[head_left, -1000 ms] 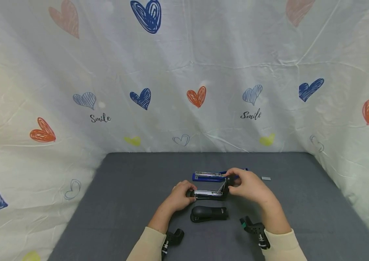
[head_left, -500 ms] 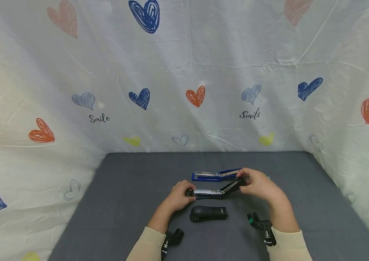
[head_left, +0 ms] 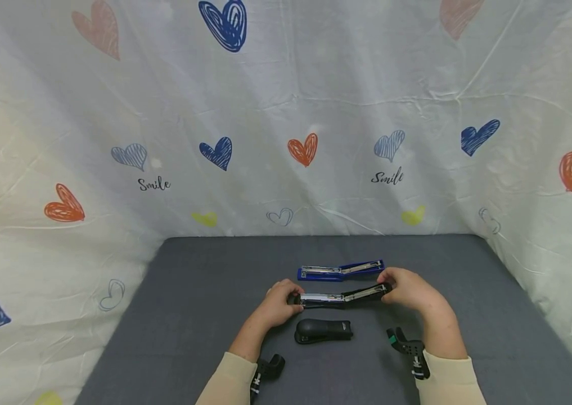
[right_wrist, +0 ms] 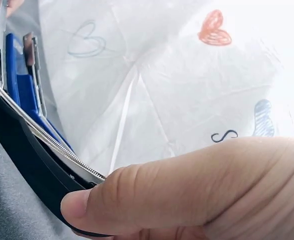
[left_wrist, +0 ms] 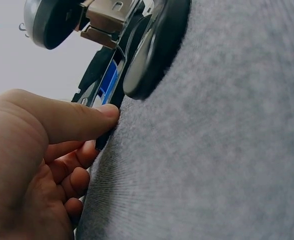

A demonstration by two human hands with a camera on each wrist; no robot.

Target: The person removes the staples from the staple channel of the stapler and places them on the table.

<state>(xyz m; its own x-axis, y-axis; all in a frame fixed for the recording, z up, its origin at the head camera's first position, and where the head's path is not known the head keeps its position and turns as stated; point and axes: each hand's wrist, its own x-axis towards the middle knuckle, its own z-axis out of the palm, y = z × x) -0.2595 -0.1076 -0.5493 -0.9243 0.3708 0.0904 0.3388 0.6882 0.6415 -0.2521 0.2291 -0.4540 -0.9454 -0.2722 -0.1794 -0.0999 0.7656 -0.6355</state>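
Note:
A black stapler point(head_left: 322, 300) lies unfolded on the grey table, its silver staple channel facing up. My left hand point(head_left: 279, 304) pinches its left end, with the thumb point(left_wrist: 94, 120) against the edge in the left wrist view. The right end, an arm with a coiled spring point(right_wrist: 51, 136) showing, is pinched by my right hand point(head_left: 412, 289). Just behind lies an unfolded blue stapler point(head_left: 321, 274), apart from both hands. Closer to me sits a second black stapler point(head_left: 323, 331), folded closed and untouched.
The grey table point(head_left: 205, 315) runs back to a white curtain point(head_left: 260, 191) printed with hearts. Black wrist camera mounts point(head_left: 409, 351) stick out below each forearm. The small strip seen earlier behind my right hand is hidden now.
My right hand has swung the black stapler's upper arm to the right and down, from steep to nearly flat. The left hand stays in place. The blue stapler's right half is now uncovered.

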